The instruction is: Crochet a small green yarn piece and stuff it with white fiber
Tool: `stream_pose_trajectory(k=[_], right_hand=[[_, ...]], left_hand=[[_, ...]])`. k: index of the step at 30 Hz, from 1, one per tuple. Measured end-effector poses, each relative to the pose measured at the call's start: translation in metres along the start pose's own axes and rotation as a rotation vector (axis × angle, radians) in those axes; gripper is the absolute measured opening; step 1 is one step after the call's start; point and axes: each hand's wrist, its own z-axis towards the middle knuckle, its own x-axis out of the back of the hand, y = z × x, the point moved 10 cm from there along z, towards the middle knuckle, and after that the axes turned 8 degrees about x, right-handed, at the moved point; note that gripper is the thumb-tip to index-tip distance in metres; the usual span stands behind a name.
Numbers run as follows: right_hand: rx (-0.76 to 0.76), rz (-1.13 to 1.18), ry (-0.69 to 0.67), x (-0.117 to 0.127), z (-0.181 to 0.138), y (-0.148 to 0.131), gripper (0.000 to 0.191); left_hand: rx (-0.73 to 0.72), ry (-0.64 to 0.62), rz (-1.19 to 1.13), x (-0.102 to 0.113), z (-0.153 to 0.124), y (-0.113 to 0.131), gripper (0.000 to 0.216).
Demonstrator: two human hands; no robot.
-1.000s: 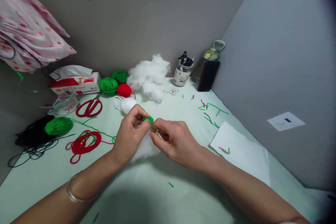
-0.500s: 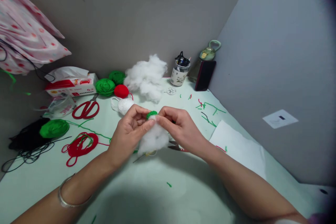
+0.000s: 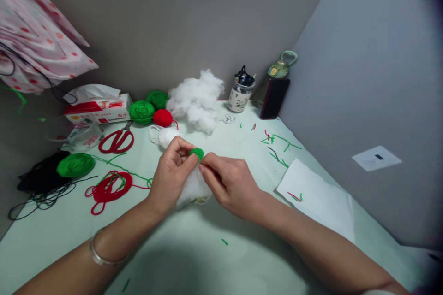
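My left hand (image 3: 173,168) pinches a small green crocheted piece (image 3: 197,153) between thumb and fingers, above the middle of the table. Close against its right edge, my right hand (image 3: 230,182) has its thumb and forefinger pressed together; whatever is between them is hidden. Beneath both hands sits a tuft of white stuffing (image 3: 194,190), partly covered by the fingers. A white yarn ball (image 3: 168,137) lies just beyond my left hand. Farther back rises a larger heap of fluffy stuffing (image 3: 197,101).
Red-handled scissors (image 3: 116,141), green yarn balls (image 3: 141,112), a red ball (image 3: 162,118) and a tissue box (image 3: 104,109) are at the left. A pen cup (image 3: 239,97), phone (image 3: 275,99) and bottle (image 3: 278,70) stand behind. White paper (image 3: 316,198) lies right, near yarn scraps (image 3: 285,140).
My right hand has turned knuckles-up and lowered slightly beside the green piece. More of the green now shows, and less white stuffing. The view has shifted slightly.
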Motion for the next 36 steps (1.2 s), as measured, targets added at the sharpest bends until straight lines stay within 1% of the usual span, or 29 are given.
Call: stream_pose_trajectory(k=[5, 9, 11, 14, 16, 18, 21, 24, 26, 28, 29, 31, 33, 34, 36], right_hand=[[-0.243, 0.26, 0.022, 0.003, 0.001, 0.026, 0.026], [-0.3, 0.393, 0.089, 0.009, 0.002, 0.034, 0.029], [-0.318, 0.463, 0.12, 0.011, 0.001, 0.038, 0.029], [-0.345, 0.594, 0.121, 0.01, 0.002, 0.042, 0.031], [-0.361, 0.655, 0.094, 0.007, 0.002, 0.043, 0.034], [-0.362, 0.675, 0.061, 0.005, 0.003, 0.042, 0.035], [-0.328, 0.639, 0.014, 0.002, 0.003, 0.036, 0.029], [-0.256, 0.519, -0.043, -0.002, 0.003, 0.024, 0.02], [-0.178, 0.405, -0.067, -0.001, 0.004, 0.015, 0.016], [-0.11, 0.332, -0.072, 0.001, 0.005, 0.009, 0.014], [-0.097, 0.337, -0.078, 0.002, 0.006, 0.009, 0.013], [-0.112, 0.447, -0.099, 0.001, 0.007, 0.015, 0.009], [-0.155, 0.629, -0.128, -0.003, 0.007, 0.024, 0.006], [-0.171, 0.707, -0.136, -0.005, 0.007, 0.027, 0.006], [-0.189, 0.783, -0.143, -0.007, 0.007, 0.033, 0.005]], left_hand=[[0.03, -0.024, -0.078, -0.003, -0.002, -0.005, 0.016], [0.063, -0.067, -0.041, -0.006, -0.008, -0.004, 0.018], [0.057, -0.098, -0.04, -0.008, -0.01, -0.001, 0.018], [0.034, -0.136, -0.057, -0.011, -0.01, 0.004, 0.019], [0.022, -0.132, -0.055, -0.012, -0.008, 0.006, 0.02], [0.004, -0.115, -0.037, -0.011, -0.006, 0.007, 0.02], [-0.029, -0.076, 0.008, -0.008, -0.005, 0.01, 0.018], [-0.055, -0.016, 0.083, -0.001, -0.004, 0.013, 0.015], [-0.049, -0.007, 0.111, 0.001, -0.003, 0.013, 0.014], [0.012, -0.035, 0.066, 0.001, -0.001, 0.007, 0.014], [0.064, -0.059, 0.017, 0.0, 0.001, 0.002, 0.014], [0.182, -0.115, -0.101, -0.004, 0.002, -0.01, 0.018], [0.281, -0.159, -0.214, -0.009, 0.001, -0.018, 0.023], [0.314, -0.174, -0.256, -0.011, 0.001, -0.021, 0.026], [0.358, -0.178, -0.305, -0.012, 0.001, -0.025, 0.028]])
